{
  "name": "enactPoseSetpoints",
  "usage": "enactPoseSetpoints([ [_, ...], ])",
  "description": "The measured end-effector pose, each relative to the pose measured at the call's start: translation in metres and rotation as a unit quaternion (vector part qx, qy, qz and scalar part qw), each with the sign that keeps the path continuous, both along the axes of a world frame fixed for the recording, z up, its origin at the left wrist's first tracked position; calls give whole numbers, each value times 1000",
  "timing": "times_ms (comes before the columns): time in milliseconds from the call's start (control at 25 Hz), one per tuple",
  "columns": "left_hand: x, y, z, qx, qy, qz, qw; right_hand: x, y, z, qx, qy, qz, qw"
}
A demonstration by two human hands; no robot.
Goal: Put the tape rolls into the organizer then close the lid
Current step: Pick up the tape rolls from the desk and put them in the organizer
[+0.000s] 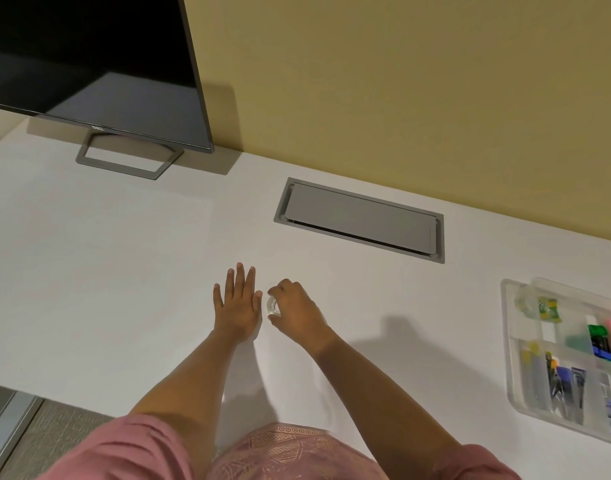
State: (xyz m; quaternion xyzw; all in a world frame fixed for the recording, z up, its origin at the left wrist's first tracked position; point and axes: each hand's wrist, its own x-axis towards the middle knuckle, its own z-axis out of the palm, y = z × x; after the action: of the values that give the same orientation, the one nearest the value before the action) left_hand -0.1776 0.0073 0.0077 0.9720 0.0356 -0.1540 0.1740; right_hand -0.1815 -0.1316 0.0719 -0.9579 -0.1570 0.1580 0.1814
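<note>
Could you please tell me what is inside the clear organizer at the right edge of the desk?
The organizer holds mixed stationery: green-and-yellow packets and blue items. Its right part is cut off by the frame.

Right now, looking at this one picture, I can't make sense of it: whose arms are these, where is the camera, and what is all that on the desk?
There is no machine here: a person wears a camera on the head, looking down at their own two arms. The left hand lies flat and open on the white desk. The right hand curls around a small clear tape roll. At the far right sits a clear plastic organizer, lid open, its compartments full of small stationery. Behind are a dark monitor on its stand and a grey cable hatch set into the desk.
</note>
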Motion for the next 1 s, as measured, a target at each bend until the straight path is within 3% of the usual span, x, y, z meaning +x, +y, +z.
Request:
enactPoseSetpoints([
  [320,-1,-7,9,24,36,-9,999,10,-29,15,58,-35,-92,993],
  [600,-18,-37,11,34,35,-21,999,3,-90,28,55,-49,-169,983],
  [1000,-46,-142,17,40,10,-105,994,-27,-255,50,114,-120,-348,923],
])
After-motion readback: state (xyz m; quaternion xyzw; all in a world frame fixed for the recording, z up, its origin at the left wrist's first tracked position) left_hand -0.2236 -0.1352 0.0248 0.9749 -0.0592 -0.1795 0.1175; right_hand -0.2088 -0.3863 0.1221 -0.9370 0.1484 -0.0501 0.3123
